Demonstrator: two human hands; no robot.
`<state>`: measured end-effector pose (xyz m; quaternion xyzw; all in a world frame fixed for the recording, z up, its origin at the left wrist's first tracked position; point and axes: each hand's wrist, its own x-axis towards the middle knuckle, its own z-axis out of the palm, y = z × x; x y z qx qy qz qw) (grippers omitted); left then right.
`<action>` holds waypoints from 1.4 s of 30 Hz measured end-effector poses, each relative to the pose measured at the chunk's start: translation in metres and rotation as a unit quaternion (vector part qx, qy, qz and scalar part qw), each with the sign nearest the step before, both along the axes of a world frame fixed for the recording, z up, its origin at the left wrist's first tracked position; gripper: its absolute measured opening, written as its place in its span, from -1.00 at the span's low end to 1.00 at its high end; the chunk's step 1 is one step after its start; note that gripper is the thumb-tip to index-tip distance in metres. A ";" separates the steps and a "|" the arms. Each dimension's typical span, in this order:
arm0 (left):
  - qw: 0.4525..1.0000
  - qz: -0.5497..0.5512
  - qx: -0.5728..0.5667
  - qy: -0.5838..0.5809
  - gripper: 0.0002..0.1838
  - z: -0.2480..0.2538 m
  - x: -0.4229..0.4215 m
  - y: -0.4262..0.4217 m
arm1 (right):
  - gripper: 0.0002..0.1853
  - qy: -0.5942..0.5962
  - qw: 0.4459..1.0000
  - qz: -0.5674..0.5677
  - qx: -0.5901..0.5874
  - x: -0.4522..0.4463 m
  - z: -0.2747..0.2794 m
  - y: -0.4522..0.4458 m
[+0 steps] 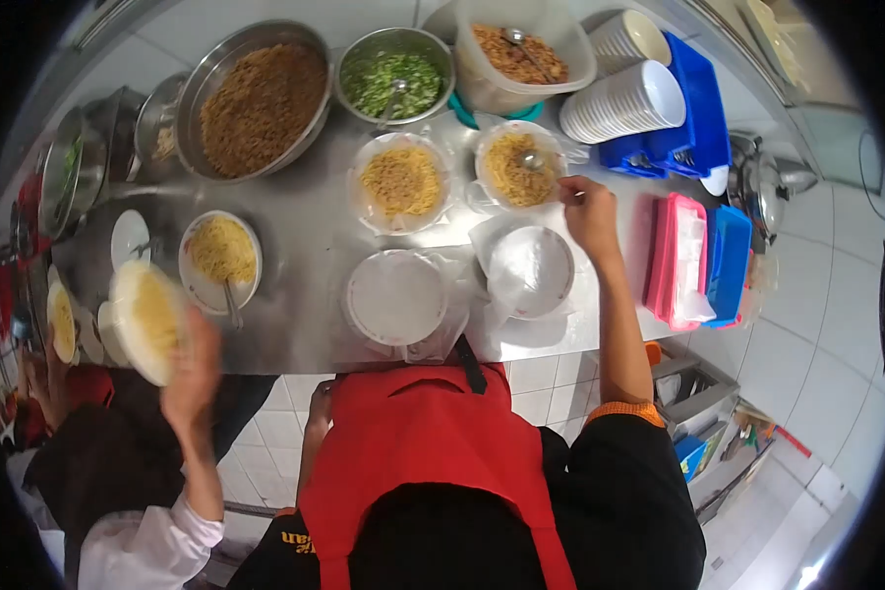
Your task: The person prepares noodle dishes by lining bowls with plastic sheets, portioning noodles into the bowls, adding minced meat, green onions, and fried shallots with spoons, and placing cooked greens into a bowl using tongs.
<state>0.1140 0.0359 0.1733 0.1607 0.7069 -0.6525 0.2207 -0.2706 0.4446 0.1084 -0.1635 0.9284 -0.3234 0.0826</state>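
**One Right-Hand Spoon, Four Lined Bowls, Three Toppings**

Right hand (590, 218): grip narrow, fingers pinched on what appears to be the handle of a metal spoon (531, 159). Spoon head over the noodles in the far right bowl (481, 175), at brown topping. Sound practice, as judged: tip the spoon low over the middle, spread the topping evenly, leave the plastic lining untorn.

Left hand (320, 405): beside the apron, below the table (310, 270) edge; grip state cannot be told.

Far left bowl (355, 185): lined; yellow noodles, brown topping. Near left bowl (396, 297) and near right bowl (529, 277): only plastic lining showing.

Behind these, left to right: steel basin (190, 123), brown mince; steel bowl (393, 39), chopped greens and spoon; plastic tub (487, 93), orange-brown topping and spoon.

Right side: stacked white bowls (619, 103), leaning beside a blue basket (710, 118); pink tray (662, 261), plastic sheets.

Left side: co-worker's hand (193, 369), holding a tilted, motion-blurred noodle bowl (128, 324).
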 end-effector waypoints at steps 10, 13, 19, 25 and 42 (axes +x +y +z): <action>0.872 -0.268 0.385 0.139 -0.54 -0.061 -0.082 0.190 | -0.85 -0.205 0.976 -0.008 -0.068 -0.008 0.057 -0.012; 0.877 -0.323 0.319 0.158 -0.61 -0.068 -0.102 0.209 | -0.84 -0.258 0.961 0.030 -0.097 -0.001 0.079 -0.035; 0.865 -0.325 0.346 0.162 -0.68 -0.079 -0.120 0.240 | -0.80 -0.332 0.913 0.060 -0.228 0.005 0.076 -0.065; 0.830 -0.275 0.430 0.225 -0.69 -0.080 -0.125 0.247 | -0.80 -0.397 0.853 0.070 -0.332 0.000 0.071 -0.042; 0.826 -0.555 0.089 0.050 -0.66 -0.088 -0.073 0.253 | -0.84 -0.390 0.848 0.070 -0.353 0.001 0.071 0.053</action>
